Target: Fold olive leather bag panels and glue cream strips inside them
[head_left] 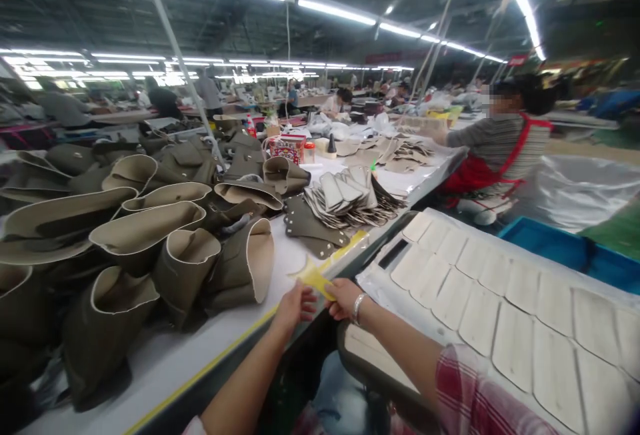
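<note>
My left hand [296, 307] and my right hand [343, 297] meet at the near edge of the white worktable [235, 328]. Both pinch a small yellow piece [315, 279] of paper or tape between the fingertips. A bracelet sits on my right wrist, and a plaid sleeve covers that forearm. Just left of my hands stand several olive-green boot uppers [190, 268] with beige lining. A fanned stack of flat cut pieces [350, 198] lies farther back on the table.
To the right, a tray-like surface [380, 275] holds rows of pale insole-shaped pieces [500, 288]. A person in a striped top and red apron [500, 148] works at the table's far end. Blue bins [555, 245] stand beyond, and other workers fill the background.
</note>
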Demonstrator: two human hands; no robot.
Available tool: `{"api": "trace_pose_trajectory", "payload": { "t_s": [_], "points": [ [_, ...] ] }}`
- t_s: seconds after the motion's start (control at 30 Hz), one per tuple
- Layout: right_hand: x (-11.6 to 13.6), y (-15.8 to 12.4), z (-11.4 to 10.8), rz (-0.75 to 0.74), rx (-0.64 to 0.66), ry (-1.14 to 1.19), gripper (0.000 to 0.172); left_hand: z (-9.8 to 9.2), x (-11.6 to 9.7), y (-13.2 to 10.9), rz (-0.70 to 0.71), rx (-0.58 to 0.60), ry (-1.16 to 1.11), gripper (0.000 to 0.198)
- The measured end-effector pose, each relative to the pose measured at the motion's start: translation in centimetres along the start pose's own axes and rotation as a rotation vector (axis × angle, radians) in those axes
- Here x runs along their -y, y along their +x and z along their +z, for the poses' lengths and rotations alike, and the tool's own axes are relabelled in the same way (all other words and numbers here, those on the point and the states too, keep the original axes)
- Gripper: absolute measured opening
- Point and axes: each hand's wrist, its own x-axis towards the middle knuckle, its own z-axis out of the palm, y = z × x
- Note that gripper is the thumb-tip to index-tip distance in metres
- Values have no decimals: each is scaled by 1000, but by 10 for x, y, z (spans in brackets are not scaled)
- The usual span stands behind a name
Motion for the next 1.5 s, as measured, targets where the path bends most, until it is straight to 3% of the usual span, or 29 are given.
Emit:
{"api": "trace_pose_trajectory", "payload": {
  "t_s": [0.07,0.2,0.27,0.33,0.43,0.6,0.8,0.9,1.03,1.1,1.27,1.4,1.5],
  "points": [
    [5,32,3,7,-37,-81,23,-12,-2,-4,96,-4,169,43],
    [10,72,16,10,-84,-302,30,-40,-9,-16,451,-40,774,28],
    [14,80,21,4,-120,-414,35,-49,-10,-12,505,-48,962,28],
    [21,85,19,-24,-173,-515,37,-48,-9,2,555,-54,1012,29],
    [34,93,-1,-134,-311,-643,36,-29,-12,35,674,-70,1002,30],
    [39,110,-68,-237,-539,-799,37,12,-27,102,719,-165,1002,31],
    [55,133,-127,-315,-717,-917,28,34,-34,153,779,-141,988,27],
    [80,143,-135,-439,-751,-1021,29,45,-36,167,788,-137,1049,29],
    [115,159,-135,-635,-718,-1190,29,60,-42,178,694,-157,1182,32],
    [129,172,-138,-640,-717,-1239,31,65,-43,180,650,-154,1223,33],
    [154,210,-158,-490,-656,-1280,23,67,-36,181,637,-136,1213,32],
    [163,209,-177,-534,-621,-1249,23,65,-34,184,651,-131,1013,31],
    [165,186,-183,-627,-682,-1187,30,69,-45,188,548,-144,581,42]
  ]
}}
